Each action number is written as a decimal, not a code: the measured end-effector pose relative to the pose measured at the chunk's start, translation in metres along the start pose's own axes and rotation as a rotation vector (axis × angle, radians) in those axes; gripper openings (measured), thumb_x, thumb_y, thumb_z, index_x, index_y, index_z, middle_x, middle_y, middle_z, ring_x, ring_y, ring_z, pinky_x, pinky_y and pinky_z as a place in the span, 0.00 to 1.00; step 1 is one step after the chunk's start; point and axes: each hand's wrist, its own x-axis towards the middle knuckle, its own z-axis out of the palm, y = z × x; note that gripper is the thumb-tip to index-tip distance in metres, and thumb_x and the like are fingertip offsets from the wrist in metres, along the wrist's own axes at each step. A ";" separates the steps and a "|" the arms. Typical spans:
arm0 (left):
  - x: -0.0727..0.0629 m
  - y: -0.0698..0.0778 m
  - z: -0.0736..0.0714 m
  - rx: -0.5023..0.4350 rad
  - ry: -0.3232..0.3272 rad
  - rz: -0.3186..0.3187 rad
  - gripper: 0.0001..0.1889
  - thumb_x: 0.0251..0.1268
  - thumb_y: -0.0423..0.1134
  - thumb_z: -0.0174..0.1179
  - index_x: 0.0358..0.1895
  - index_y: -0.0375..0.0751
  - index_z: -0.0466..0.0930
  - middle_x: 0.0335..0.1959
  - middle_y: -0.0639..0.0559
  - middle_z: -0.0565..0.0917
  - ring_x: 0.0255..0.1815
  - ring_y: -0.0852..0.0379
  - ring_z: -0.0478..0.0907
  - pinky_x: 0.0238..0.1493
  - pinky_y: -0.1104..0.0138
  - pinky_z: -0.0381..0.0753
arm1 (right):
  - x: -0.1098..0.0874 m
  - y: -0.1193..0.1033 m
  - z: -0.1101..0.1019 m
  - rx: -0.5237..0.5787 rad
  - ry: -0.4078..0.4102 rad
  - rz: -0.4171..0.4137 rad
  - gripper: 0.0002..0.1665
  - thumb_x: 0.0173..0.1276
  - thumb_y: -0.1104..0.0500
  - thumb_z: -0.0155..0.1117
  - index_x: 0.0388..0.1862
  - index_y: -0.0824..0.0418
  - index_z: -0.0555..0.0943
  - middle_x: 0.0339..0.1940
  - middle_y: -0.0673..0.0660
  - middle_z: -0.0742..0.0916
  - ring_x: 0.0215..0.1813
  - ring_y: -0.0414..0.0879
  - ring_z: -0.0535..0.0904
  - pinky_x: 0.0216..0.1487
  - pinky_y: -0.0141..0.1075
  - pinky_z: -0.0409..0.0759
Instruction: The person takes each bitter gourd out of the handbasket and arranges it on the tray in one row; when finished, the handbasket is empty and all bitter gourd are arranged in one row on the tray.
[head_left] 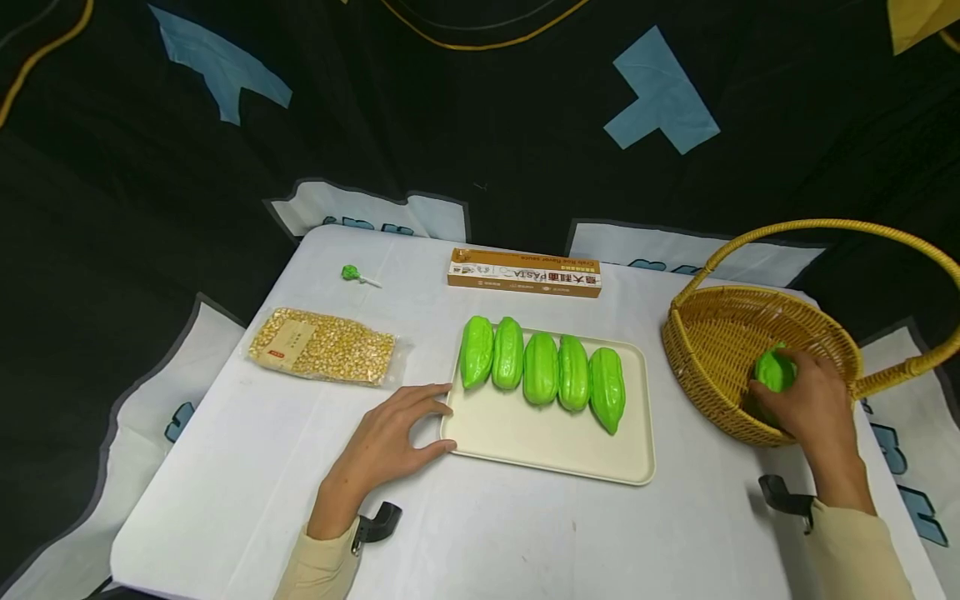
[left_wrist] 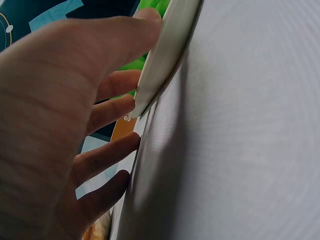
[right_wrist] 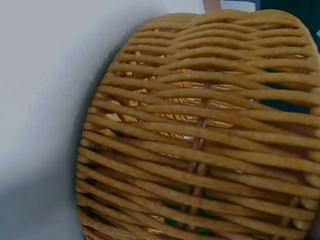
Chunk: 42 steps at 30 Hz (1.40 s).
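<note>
My left hand (head_left: 393,437) touches the left edge of a cream tray (head_left: 525,442), its thumb by the near corner and its fingers spread. In the left wrist view the thumb lies at the rim of the tray (left_wrist: 167,55). Several bright green ridged star fruits (head_left: 542,368) lie side by side along the tray's far half. Over at the right, my right hand (head_left: 810,400) reaches into a wicker basket (head_left: 701,379) and grips a rounded green item (head_left: 772,371), partly covered by the fingers. Only the woven side of the basket (right_wrist: 200,135) shows well in the right wrist view.
A brown pasta box (head_left: 524,273) lies behind the tray. To the left are a bag of corn kernels (head_left: 337,346) and a green lollipop (head_left: 351,272). The basket's tall handle (head_left: 825,223) arches above it, near the white table's right edge.
</note>
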 end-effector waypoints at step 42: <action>0.001 0.001 -0.001 0.008 -0.008 -0.001 0.24 0.59 0.58 0.80 0.54 0.53 0.89 0.75 0.59 0.79 0.75 0.53 0.76 0.71 0.53 0.81 | -0.062 -0.081 0.004 0.229 0.323 -0.334 0.37 0.61 0.60 0.82 0.68 0.69 0.81 0.69 0.73 0.80 0.66 0.71 0.76 0.55 0.70 0.81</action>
